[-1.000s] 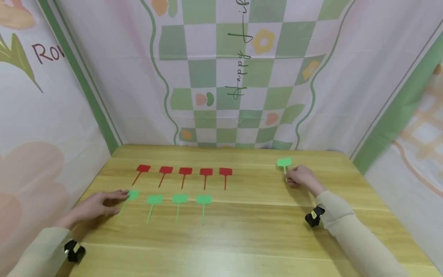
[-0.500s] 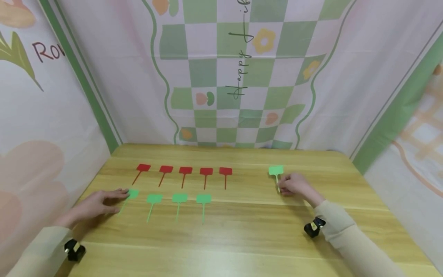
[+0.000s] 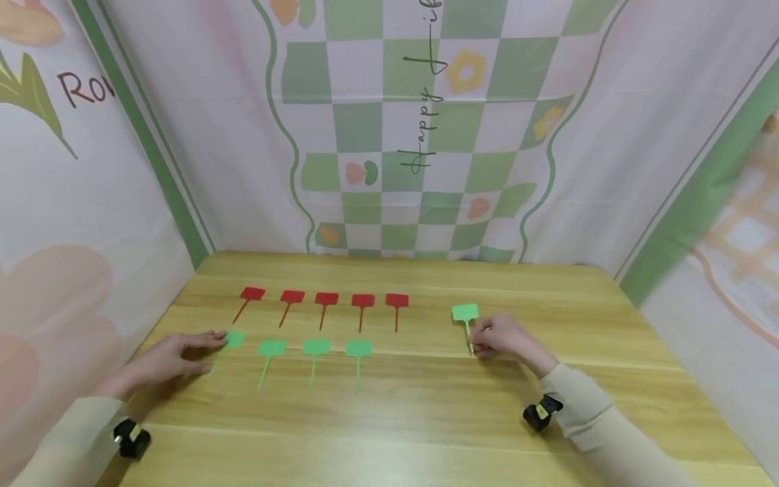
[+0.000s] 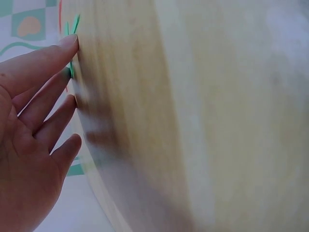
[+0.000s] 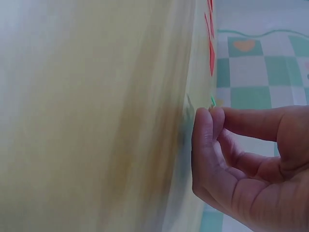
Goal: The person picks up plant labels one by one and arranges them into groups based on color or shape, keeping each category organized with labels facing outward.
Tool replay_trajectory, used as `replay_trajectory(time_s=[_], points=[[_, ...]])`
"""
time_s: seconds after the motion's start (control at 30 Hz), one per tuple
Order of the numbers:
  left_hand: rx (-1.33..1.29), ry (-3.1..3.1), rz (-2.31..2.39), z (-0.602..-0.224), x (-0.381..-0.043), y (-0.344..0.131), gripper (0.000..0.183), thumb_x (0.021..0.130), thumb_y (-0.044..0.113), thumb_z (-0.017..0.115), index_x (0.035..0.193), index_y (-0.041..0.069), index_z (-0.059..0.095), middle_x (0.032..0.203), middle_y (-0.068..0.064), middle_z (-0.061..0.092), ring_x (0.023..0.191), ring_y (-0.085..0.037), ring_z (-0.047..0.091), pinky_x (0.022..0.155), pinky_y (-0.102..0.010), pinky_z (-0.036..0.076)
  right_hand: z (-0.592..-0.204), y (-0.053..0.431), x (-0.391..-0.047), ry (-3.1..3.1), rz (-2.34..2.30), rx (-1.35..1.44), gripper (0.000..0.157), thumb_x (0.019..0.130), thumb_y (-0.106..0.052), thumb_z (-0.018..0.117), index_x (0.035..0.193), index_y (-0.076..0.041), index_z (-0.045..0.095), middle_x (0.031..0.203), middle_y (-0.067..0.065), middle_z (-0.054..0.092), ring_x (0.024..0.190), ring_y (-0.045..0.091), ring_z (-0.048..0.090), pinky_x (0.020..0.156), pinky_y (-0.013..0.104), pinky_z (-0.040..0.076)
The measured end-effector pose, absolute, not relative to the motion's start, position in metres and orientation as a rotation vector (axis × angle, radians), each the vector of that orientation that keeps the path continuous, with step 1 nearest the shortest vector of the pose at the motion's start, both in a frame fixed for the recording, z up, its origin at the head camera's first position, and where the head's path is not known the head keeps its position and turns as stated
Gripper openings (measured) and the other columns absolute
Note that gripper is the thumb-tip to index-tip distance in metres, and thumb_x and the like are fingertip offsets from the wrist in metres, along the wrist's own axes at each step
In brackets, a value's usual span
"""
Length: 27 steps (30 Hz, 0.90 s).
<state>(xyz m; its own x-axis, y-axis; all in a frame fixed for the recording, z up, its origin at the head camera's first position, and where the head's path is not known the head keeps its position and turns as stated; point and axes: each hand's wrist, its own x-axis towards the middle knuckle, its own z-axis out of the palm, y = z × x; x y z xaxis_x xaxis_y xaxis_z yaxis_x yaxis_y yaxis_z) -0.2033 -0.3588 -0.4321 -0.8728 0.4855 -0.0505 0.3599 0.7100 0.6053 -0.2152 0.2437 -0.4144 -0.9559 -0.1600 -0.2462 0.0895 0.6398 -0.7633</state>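
Note:
Between thumb and fingertips, my right hand (image 3: pixel 502 338) pinches the stem of a green T-shaped plant label (image 3: pixel 465 312). Its flat head points toward the back wall. The right wrist view shows the pinch, with only a bit of green past the fingertips. On the left, my left hand (image 3: pixel 167 363) has its fingers extended, the fingertips at the head of the leftmost green plant label (image 3: pixel 234 339). More green labels (image 3: pixel 316 348) lie in a row to the right of that one. Behind them runs a row of several red plant labels (image 3: pixel 326 299), stems toward me.
The wooden table (image 3: pixel 395 426) meets a patterned cloth backdrop (image 3: pixel 402 169) at its rear edge. Similar cloth hangs on the left and right sides. A stretch of bare wood lies between the rightmost green label of the row and my right hand.
My right hand has moved left and toward me, carrying the green plant label closer to the rows. The left hand and the laid-out labels stay where they were.

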Motion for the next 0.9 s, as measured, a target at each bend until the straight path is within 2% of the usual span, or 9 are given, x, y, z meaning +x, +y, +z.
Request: replay_trajectory(time_s=[0.5, 0.77, 0.9], points=[[0.672, 2.711, 0.888, -0.432, -0.204, -0.359, 0.053, 0.082, 0.030, 0.071, 0.129, 0.009, 0.059, 0.144, -0.016, 0.043, 0.133, -0.047, 0.031, 0.102, -0.066, 0.025, -0.419, 0.209, -0.201, 2.410, -1.332, -0.096, 0.016, 0.087, -0.001, 0.060, 0.092, 0.013, 0.066, 0.071, 0.006, 0.065, 0.063, 0.008, 0.062, 0.063, 0.030, 0.059], [0.653, 2.709, 0.881, -0.435, -0.205, -0.360, 0.053, 0.083, 0.030, 0.070, 0.129, 0.009, 0.058, 0.145, -0.015, 0.043, 0.134, -0.046, 0.029, 0.103, -0.063, 0.024, -0.416, 0.189, -0.193, 2.428, -1.294, -0.124, 0.015, 0.086, -0.003, 0.063, 0.089, 0.010, 0.069, 0.071, 0.007, 0.068, 0.062, 0.009, 0.063, 0.062, 0.030, 0.059], [0.679, 2.717, 0.879, -0.435, -0.204, -0.360, 0.053, 0.082, 0.030, 0.071, 0.129, 0.007, 0.058, 0.144, -0.017, 0.042, 0.133, -0.048, 0.030, 0.102, -0.066, 0.024, -0.417, 0.179, -0.190, 2.399, -1.328, -0.132, 0.015, 0.085, -0.003, 0.063, 0.087, 0.011, 0.068, 0.069, 0.007, 0.067, 0.061, 0.010, 0.062, 0.062, 0.031, 0.059]])
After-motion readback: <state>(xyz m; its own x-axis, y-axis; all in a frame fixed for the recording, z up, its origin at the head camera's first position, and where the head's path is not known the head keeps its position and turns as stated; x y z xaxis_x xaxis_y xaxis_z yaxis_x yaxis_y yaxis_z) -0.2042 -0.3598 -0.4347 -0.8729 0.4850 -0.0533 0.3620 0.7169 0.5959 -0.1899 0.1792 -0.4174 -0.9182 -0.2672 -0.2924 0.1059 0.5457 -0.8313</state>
